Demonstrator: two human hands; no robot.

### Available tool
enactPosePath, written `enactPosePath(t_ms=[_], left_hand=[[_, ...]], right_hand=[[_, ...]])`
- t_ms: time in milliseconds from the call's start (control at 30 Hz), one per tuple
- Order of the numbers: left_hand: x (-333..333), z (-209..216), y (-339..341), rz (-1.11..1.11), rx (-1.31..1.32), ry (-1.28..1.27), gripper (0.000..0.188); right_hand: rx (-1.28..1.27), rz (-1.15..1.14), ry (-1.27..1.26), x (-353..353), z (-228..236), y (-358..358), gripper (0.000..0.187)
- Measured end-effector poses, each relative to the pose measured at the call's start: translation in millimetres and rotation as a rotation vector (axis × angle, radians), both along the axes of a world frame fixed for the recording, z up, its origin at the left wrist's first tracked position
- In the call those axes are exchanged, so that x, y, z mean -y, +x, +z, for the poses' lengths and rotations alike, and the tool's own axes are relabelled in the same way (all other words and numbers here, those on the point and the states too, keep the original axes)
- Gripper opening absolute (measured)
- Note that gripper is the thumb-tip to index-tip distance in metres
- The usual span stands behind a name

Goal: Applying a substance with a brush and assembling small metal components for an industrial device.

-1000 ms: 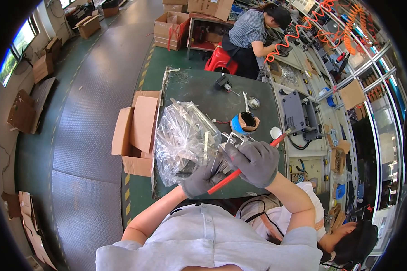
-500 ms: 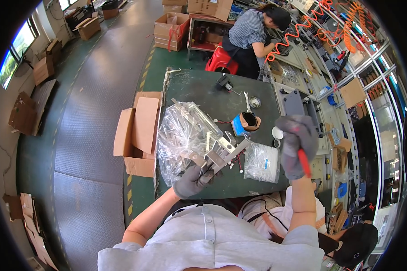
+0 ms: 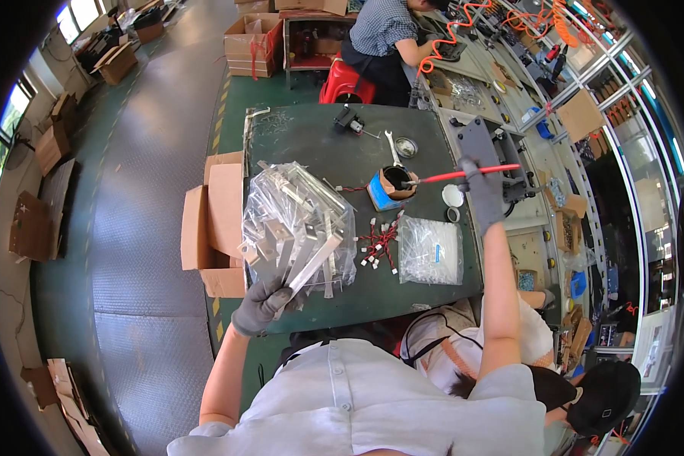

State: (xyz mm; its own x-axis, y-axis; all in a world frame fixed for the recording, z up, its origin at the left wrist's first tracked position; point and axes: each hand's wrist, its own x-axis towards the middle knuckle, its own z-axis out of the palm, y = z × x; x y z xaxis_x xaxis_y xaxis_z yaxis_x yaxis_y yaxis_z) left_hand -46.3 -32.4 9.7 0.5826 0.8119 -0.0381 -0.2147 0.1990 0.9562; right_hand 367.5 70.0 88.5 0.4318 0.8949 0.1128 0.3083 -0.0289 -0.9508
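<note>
My left hand [image 3: 263, 305], in a grey glove, is closed around several flat metal brackets [image 3: 302, 257] with bent ends, fanned out over the table. Beneath them lies a clear plastic bag [image 3: 334, 199] of similar metal strips. My right hand [image 3: 482, 190], also gloved, grips a long red-handled brush [image 3: 450, 175]. The brush points left, its tip at the mouth of a blue can [image 3: 383, 199] with a torn brown rim and a dark inside. An open-end wrench [image 3: 392, 149] leans out of that can.
Red-and-black wires [image 3: 378, 242] with white connectors and a bag of clear plastic parts [image 3: 431, 251] lie on the green table [image 3: 304, 125]. A small black motor [image 3: 349, 120] sits at its far side. A cardboard box [image 3: 196, 235] stands left; co-workers sit ahead and at right.
My right hand has turned the red brush from pointing down to pointing left, into the can's mouth. My left hand has shifted left with the brackets, uncovering the wires.
</note>
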Motion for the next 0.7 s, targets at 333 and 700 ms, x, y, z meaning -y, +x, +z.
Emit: enactPosePath(t_ms=[333, 700], left_hand=[[8, -9, 25, 0.003, -0.128, -0.015, 0.023], [1, -8, 23, 0.141, -0.097, 0.044, 0.025]], right_hand=[[0.864, 0.407, -0.346, -117, -79, -23, 0.027], [1.138, 0.677, -0.548, -141, -25, -60, 0.028]])
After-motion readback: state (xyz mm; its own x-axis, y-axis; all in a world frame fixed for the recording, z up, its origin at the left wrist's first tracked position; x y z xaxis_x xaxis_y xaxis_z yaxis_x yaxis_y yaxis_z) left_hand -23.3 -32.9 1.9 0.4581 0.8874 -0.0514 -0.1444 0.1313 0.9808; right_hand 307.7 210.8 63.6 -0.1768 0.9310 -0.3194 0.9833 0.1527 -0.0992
